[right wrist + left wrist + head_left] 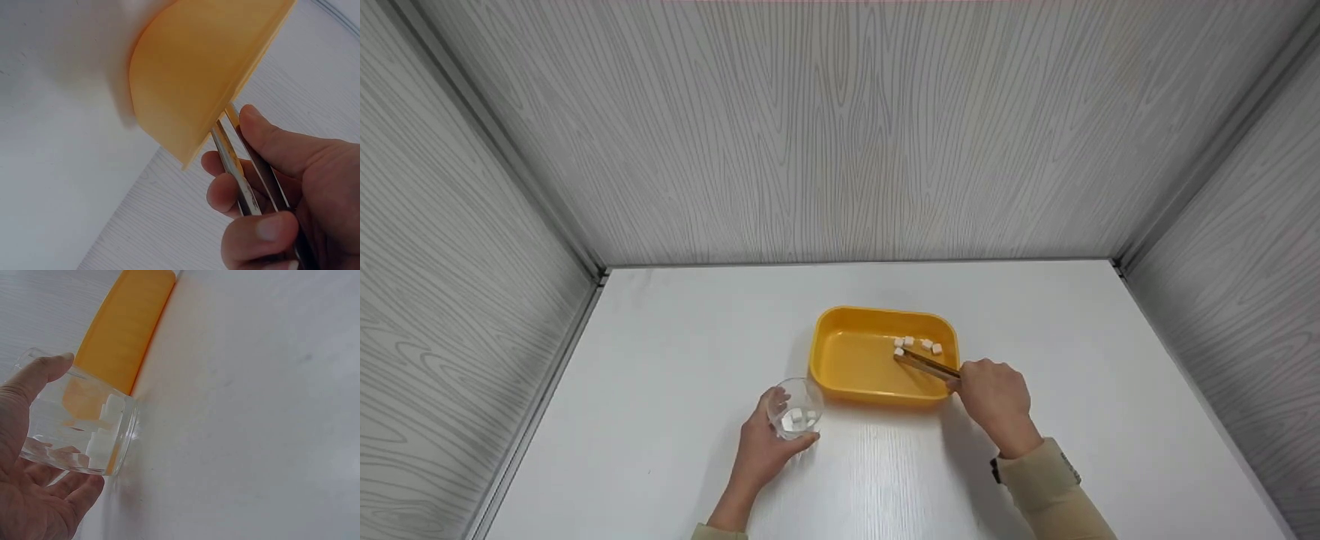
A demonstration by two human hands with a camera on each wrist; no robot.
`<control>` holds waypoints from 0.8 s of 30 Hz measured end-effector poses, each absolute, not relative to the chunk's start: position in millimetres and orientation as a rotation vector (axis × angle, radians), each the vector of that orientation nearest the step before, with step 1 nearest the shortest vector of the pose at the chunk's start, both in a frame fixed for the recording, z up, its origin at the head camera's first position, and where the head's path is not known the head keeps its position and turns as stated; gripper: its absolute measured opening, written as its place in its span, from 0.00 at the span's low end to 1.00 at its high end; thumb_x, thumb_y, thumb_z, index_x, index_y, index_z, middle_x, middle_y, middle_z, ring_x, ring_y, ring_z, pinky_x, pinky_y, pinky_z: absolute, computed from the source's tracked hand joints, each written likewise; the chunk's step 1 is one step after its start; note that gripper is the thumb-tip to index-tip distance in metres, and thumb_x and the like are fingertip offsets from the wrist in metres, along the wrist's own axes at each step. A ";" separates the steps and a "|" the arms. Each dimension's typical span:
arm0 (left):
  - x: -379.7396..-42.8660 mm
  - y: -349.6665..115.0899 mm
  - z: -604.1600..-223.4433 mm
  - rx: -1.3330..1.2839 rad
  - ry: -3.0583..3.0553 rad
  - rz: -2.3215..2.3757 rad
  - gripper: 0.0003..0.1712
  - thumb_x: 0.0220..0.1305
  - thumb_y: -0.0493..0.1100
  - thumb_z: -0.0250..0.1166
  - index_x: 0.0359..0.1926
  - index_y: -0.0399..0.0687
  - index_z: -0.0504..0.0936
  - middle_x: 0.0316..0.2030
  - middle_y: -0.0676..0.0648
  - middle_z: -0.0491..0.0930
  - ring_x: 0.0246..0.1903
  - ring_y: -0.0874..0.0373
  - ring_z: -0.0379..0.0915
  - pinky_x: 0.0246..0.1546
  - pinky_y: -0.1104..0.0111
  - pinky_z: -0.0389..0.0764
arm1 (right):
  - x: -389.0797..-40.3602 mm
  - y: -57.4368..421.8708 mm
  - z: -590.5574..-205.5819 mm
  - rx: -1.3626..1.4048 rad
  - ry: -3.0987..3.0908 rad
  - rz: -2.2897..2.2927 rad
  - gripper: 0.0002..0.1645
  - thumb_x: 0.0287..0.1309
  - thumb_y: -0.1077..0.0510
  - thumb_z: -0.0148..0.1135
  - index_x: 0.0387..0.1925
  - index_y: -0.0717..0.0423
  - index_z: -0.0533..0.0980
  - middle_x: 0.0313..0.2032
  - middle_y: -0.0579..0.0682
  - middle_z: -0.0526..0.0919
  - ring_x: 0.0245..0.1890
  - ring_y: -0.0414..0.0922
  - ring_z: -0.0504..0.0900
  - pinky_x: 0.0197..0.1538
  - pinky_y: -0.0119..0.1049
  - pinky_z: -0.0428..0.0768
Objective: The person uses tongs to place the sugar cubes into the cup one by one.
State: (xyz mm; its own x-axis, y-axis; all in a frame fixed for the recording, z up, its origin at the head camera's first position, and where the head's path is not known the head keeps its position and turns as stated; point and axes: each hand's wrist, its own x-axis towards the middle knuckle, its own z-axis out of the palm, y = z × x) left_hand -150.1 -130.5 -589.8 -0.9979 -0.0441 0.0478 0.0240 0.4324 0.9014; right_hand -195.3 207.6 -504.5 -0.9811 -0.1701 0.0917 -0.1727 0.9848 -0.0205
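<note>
My left hand [765, 444] holds a clear glass cup [84, 422], its fingers and thumb around the sides. A few white cubes [797, 415] lie at the bottom of the cup. In my right hand [996, 397] is a pair of metal tongs [242, 174], gripped between thumb and fingers. The tips of the tongs reach over the near right rim of a yellow tray [847, 375] to a white cube [899, 352]. Whether the tips pinch that cube cannot be made out. Several more white cubes [927, 344] lie close by in the tray's right part.
The tray stands on a white table [660, 390], just beyond the cup. Grey wood-grain panels [840, 135] enclose the table at the back and on both sides. A dark band [996, 471] circles my right wrist.
</note>
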 end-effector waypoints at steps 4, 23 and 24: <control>-150.4 -130.5 -590.6 0.006 -2.590 -1.650 0.58 0.40 0.48 0.82 0.69 0.35 0.61 0.60 0.39 0.74 0.62 0.43 0.69 0.64 0.53 0.68 | -195.0 208.2 -505.3 0.259 -3.045 0.059 0.20 0.54 0.46 0.72 0.29 0.62 0.83 0.15 0.51 0.73 0.12 0.45 0.68 0.14 0.39 0.71; -149.9 -129.9 -590.8 0.029 -2.605 -1.628 0.58 0.39 0.47 0.82 0.69 0.36 0.61 0.62 0.38 0.73 0.62 0.43 0.68 0.65 0.54 0.67 | -180.9 200.8 -487.3 0.361 -2.939 0.239 0.17 0.55 0.46 0.71 0.31 0.58 0.84 0.17 0.48 0.76 0.12 0.42 0.66 0.15 0.34 0.66; -150.1 -129.7 -590.5 0.029 -2.606 -1.628 0.58 0.39 0.47 0.82 0.69 0.36 0.61 0.62 0.38 0.73 0.62 0.43 0.68 0.65 0.54 0.67 | -179.7 200.2 -485.8 0.371 -2.929 0.253 0.17 0.55 0.47 0.72 0.31 0.57 0.84 0.18 0.48 0.77 0.12 0.42 0.66 0.15 0.34 0.66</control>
State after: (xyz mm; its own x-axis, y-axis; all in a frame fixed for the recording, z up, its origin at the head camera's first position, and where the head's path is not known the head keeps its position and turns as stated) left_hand -150.1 -129.7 -590.5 -0.9975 -0.0518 0.0479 0.0204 0.4390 0.8983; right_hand -179.7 200.2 -485.8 -0.9530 -0.2303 0.1968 -0.2606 0.9545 -0.1451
